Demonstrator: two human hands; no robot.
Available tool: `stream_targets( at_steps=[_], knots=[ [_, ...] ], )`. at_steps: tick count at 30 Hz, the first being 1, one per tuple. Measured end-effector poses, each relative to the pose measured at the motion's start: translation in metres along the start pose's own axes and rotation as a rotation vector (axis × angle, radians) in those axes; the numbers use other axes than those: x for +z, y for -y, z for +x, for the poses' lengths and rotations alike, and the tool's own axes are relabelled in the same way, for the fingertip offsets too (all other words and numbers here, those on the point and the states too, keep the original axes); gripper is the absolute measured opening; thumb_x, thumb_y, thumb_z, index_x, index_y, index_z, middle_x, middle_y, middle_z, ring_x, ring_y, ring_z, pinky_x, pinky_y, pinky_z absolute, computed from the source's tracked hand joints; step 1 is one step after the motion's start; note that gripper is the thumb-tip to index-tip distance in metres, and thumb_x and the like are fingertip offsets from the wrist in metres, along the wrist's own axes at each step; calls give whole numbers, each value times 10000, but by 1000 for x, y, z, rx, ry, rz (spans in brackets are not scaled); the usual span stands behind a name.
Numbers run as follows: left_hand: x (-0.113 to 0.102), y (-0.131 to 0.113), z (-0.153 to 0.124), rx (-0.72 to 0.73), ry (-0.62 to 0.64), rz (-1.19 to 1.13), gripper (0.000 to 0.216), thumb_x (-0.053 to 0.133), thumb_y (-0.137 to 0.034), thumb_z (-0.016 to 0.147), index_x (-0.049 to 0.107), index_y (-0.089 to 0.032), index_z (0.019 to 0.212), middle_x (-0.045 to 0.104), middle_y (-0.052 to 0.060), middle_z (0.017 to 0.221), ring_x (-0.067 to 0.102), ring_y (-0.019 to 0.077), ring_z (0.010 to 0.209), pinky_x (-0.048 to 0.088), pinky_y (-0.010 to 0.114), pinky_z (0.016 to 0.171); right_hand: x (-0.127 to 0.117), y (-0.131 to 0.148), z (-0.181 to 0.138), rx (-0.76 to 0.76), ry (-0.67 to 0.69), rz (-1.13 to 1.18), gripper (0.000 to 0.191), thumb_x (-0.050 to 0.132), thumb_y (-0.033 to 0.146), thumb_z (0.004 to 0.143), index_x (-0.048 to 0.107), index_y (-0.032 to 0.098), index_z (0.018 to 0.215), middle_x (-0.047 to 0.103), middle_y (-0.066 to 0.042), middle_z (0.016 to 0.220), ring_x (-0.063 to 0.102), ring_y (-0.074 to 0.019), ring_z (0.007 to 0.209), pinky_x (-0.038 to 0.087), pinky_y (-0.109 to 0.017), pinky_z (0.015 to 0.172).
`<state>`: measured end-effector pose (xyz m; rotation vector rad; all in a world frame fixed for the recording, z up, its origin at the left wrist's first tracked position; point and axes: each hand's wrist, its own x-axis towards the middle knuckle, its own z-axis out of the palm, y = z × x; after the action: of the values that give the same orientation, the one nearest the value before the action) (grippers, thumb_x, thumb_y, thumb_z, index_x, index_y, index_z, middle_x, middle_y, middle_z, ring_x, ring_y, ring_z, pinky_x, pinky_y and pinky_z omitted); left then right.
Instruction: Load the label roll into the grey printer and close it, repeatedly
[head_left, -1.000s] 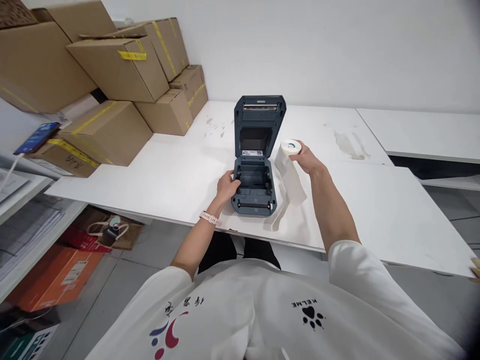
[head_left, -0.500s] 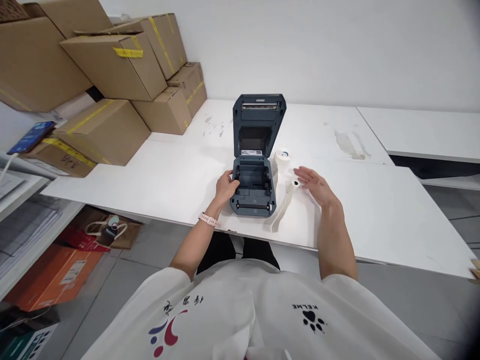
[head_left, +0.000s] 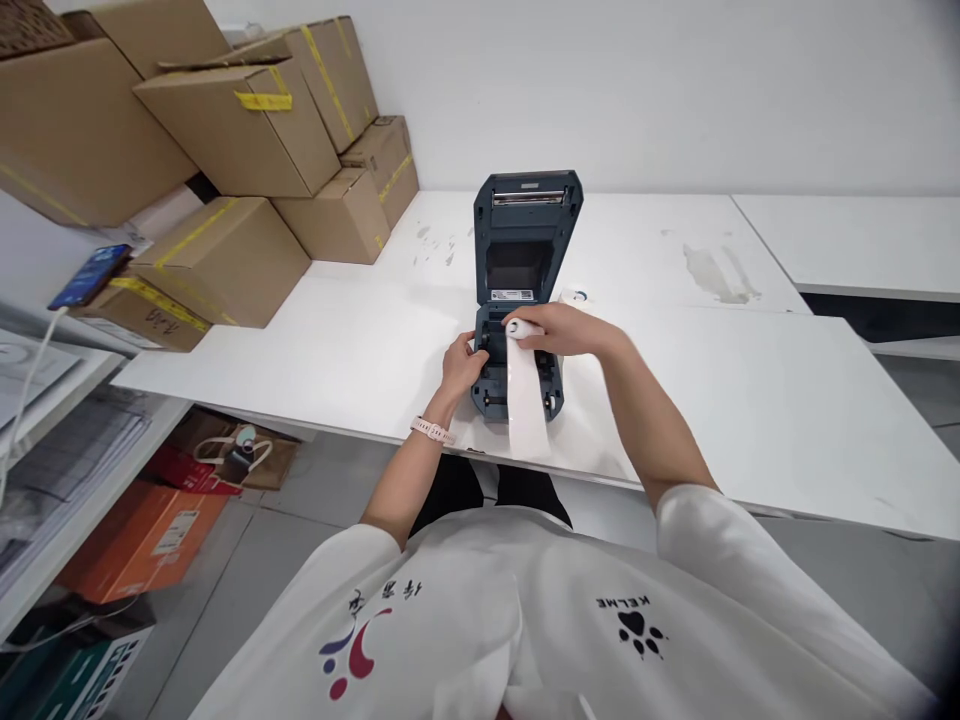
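A dark blue-grey label printer (head_left: 495, 408) stands on the white table with its lid (head_left: 529, 225) raised. My left hand (head_left: 461, 368) grips the printer's left side, thumb over the rim of the open bay. A small roll of white labels (head_left: 519, 328) is in my right hand (head_left: 564, 330), its fingers closed around it above the bay. From the roll a loose strip (head_left: 527, 400) hangs down across the printer's front and past it. Behind my right hand a second white roll (head_left: 576, 297) sits on the table, partly hidden.
Cardboard boxes (head_left: 225, 260) with yellow tape are stacked at the back left. A phone (head_left: 91, 275) with a white cable lies on one box. Below left, a shelf holds papers (head_left: 82, 440), and an orange box (head_left: 150, 540) is on the floor. A white wall stands behind the table (head_left: 675, 400).
My right hand has closed on the small label roll and carried it left from the table to over the printer's bay. My left hand still holds the printer's side.
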<state>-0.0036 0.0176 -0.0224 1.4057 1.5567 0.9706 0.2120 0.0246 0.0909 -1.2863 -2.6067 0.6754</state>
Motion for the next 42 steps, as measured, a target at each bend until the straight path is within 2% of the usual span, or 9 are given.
stream_targets(
  at_steps=[4, 8, 12, 17, 24, 33, 38, 40, 42],
  knots=[
    [1, 0, 0, -4, -5, -34, 520, 624, -193, 708, 670, -174, 1226, 526, -22, 692, 467, 142, 623, 353, 283, 626, 28, 15, 51, 126, 179, -360, 346, 609, 155, 874, 683, 134, 1212, 725, -196, 1224, 670, -389, 1151, 515, -421, 869],
    [1, 1, 0, 8, -16, -19, 547, 614, -198, 718, 656, -166, 1263, 537, -13, 710, 491, 151, 647, 360, 288, 633, 48, 14, 47, 137, 145, -375, 378, 609, 149, 880, 668, 111, 1251, 728, -200, 1210, 674, -386, 1139, 512, -442, 901],
    [2, 0, -5, -6, -21, -44, 544, 603, -220, 738, 646, -180, 1278, 605, 18, 800, 543, 163, 715, 407, 291, 666, 63, 20, 7, 98, -92, -336, 400, 513, 195, 969, 612, 124, 1350, 678, -160, 1323, 619, -336, 1212, 497, -452, 988],
    [3, -9, -14, -63, 80, -274, 600, 666, -280, 743, 569, -174, 1326, 639, 120, 1272, 629, 213, 1024, 503, 307, 822, 103, 34, -48, 27, -463, -153, 307, 477, 259, 1016, 713, 148, 1179, 736, -112, 1234, 661, -287, 1090, 556, -433, 930],
    [6, -4, -6, -127, 155, -362, 705, 717, -304, 717, 521, -177, 1382, 607, 131, 1372, 620, 253, 1140, 512, 341, 903, 148, 55, -69, 41, -658, -128, 328, 477, 308, 1035, 675, 174, 1260, 658, -112, 1407, 592, -283, 1307, 511, -465, 1069],
    [7, -2, -6, -124, 157, -384, 710, 739, -313, 715, 524, -188, 1380, 626, 125, 1342, 636, 235, 1101, 515, 338, 907, 147, 59, -71, 50, -558, -201, 441, 500, 455, 1019, 595, 203, 1369, 553, -102, 1527, 511, -303, 1406, 444, -497, 1111],
    [4, -9, -13, -142, 167, -378, 692, 744, -343, 754, 516, -197, 1391, 627, 141, 1364, 648, 250, 1116, 536, 342, 879, 137, 62, -80, 34, -494, 10, 451, 540, 509, 989, 623, 258, 1354, 565, -83, 1516, 495, -324, 1434, 402, -556, 1162],
    [1, -12, -29, -139, 178, -381, 723, 742, -414, 786, 485, -211, 1430, 602, 145, 1418, 629, 272, 1200, 535, 363, 941, 122, 53, -82, 35, -534, 212, 380, 523, 500, 1000, 673, 292, 1281, 686, -59, 1377, 602, -290, 1332, 434, -543, 1157],
    [-2, -11, -54, -131, 193, -384, 818, 748, -480, 796, 409, -241, 1502, 540, 141, 1505, 571, 294, 1318, 512, 391, 1032, 98, 36, -74, 84, -705, 362, 369, 504, 509, 1006, 702, 290, 1227, 746, -58, 1263, 669, -265, 1233, 485, -516, 1126]
  ],
)
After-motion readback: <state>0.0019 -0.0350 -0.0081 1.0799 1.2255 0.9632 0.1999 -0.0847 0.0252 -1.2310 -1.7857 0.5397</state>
